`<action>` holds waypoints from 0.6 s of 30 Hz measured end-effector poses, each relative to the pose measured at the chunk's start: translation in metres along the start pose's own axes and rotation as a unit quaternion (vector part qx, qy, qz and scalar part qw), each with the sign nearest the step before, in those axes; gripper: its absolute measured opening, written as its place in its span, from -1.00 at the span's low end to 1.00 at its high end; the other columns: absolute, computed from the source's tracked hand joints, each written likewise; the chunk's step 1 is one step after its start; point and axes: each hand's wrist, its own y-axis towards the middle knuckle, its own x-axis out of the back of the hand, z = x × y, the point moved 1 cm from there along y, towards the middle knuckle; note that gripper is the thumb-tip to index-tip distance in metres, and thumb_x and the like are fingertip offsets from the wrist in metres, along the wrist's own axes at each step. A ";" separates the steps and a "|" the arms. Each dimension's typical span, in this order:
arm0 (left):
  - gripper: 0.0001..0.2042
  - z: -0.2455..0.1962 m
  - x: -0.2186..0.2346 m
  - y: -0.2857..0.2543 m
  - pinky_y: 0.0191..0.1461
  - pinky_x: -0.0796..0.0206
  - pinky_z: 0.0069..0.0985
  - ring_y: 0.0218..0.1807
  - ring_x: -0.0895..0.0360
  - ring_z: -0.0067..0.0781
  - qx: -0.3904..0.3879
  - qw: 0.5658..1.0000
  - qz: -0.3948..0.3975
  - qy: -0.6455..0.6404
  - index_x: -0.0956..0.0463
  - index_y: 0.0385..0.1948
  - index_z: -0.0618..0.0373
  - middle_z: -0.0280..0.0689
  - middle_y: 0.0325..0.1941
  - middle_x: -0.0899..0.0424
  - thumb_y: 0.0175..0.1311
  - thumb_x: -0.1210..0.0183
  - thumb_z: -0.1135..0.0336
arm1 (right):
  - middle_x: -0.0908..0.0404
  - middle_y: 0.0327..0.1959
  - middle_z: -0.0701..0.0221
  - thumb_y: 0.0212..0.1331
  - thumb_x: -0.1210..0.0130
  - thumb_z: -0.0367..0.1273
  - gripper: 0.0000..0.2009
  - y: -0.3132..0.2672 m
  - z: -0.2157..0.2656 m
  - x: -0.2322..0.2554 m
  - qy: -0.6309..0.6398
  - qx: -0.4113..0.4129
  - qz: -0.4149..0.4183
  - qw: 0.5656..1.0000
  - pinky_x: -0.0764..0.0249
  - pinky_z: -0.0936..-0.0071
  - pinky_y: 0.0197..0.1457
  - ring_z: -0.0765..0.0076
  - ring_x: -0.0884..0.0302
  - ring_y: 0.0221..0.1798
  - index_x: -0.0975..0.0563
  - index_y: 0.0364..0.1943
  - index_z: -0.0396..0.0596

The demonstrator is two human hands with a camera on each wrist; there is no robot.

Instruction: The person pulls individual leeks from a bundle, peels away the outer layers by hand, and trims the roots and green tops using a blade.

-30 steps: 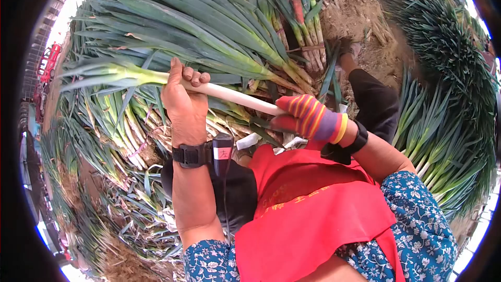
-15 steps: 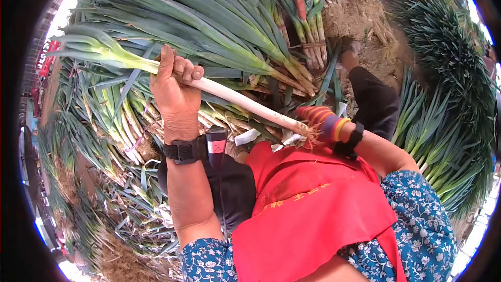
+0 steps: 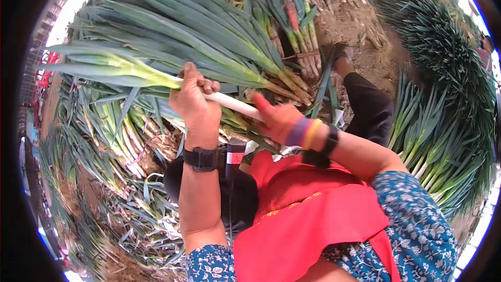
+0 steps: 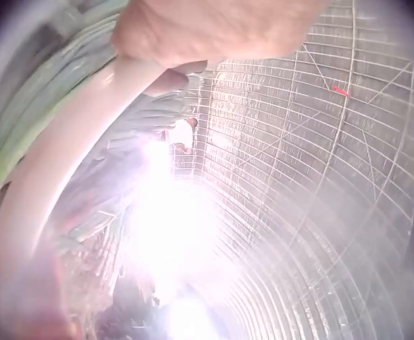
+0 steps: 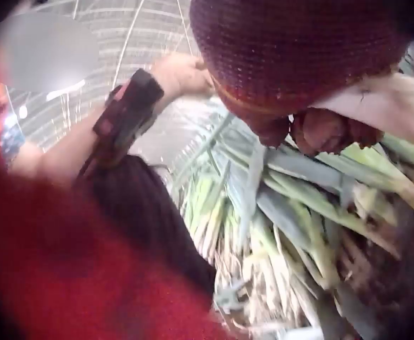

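Left hand (image 3: pixel 195 100) is gripping a leek (image 3: pixel 156 77) mid-frame. Gloved right hand (image 3: pixel 287 122) is wrapped round it too, kinda blurry.

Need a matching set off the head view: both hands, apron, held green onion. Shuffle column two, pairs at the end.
Column one
1. left hand
2. right hand
3. apron
4. held green onion

Column two
A. plain red cloth across the lap
B. covered by a striped glove
C. slants across the view, in both grips
D. bare, grip nearer the leafy end

Pairs: 1-D, 2-B, 3-A, 4-C
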 end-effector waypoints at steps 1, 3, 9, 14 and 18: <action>-0.83 0.002 -0.001 -0.001 -0.55 -0.08 -0.48 -0.69 -0.13 -0.58 0.000 1.000 -0.020 0.023 -0.30 -0.43 0.10 -0.43 -0.68 -0.20 0.19 -0.15 0.35 | -0.28 -0.85 0.37 0.05 -0.06 -0.19 -0.48 -0.025 -0.016 -0.011 -0.006 0.000 0.022 1.000 -0.19 0.24 -0.77 0.22 -0.30 -0.84 -0.26 0.07 -0.15; -0.84 0.014 -0.008 -0.005 -0.60 -0.06 -0.49 -0.73 -0.13 -0.58 0.036 0.999 -0.003 0.005 -0.30 -0.46 0.12 -0.43 -0.72 -0.19 0.19 -0.13 0.38 | -0.24 -0.86 0.38 0.09 -0.04 -0.11 -0.58 -0.070 -0.030 -0.011 -0.301 0.102 -0.042 0.947 -0.15 0.22 -0.78 0.12 -0.25 -0.83 -0.36 -0.08 -0.12; -0.83 0.002 0.001 0.021 -0.55 -0.10 -0.50 -0.68 -0.12 -0.57 -0.006 1.000 0.003 0.011 -0.31 -0.50 0.14 -0.43 -0.67 -0.19 0.19 -0.13 0.38 | -0.51 -0.49 0.17 0.02 -0.09 -0.22 -0.67 -0.117 -0.090 -0.007 0.069 0.034 0.110 0.991 -0.42 0.26 -0.35 0.08 -0.49 -0.45 -0.43 -0.12 0.00; -0.82 0.010 -0.001 0.021 -0.56 -0.13 -0.47 -0.67 -0.13 -0.57 -0.024 0.998 -0.061 0.014 -0.31 -0.52 0.14 -0.42 -0.67 -0.19 0.17 -0.16 0.38 | -0.53 -0.21 0.13 -0.09 -0.09 -0.33 -0.54 -0.122 -0.154 0.022 -0.103 -0.138 0.064 0.983 -0.45 0.27 -0.16 0.01 -0.51 -0.23 -0.38 0.01 -0.04; -0.79 0.019 -0.004 0.019 -0.57 -0.13 -0.46 -0.68 -0.13 -0.55 -0.026 0.997 -0.066 0.023 -0.29 -0.55 0.16 -0.39 -0.68 -0.20 0.18 -0.15 0.39 | -0.51 -0.20 0.08 -0.09 -0.15 -0.31 -0.51 -0.083 -0.107 0.067 -0.033 -0.079 -0.143 0.986 -0.43 0.22 -0.17 -0.05 -0.48 -0.16 -0.37 0.00 -0.14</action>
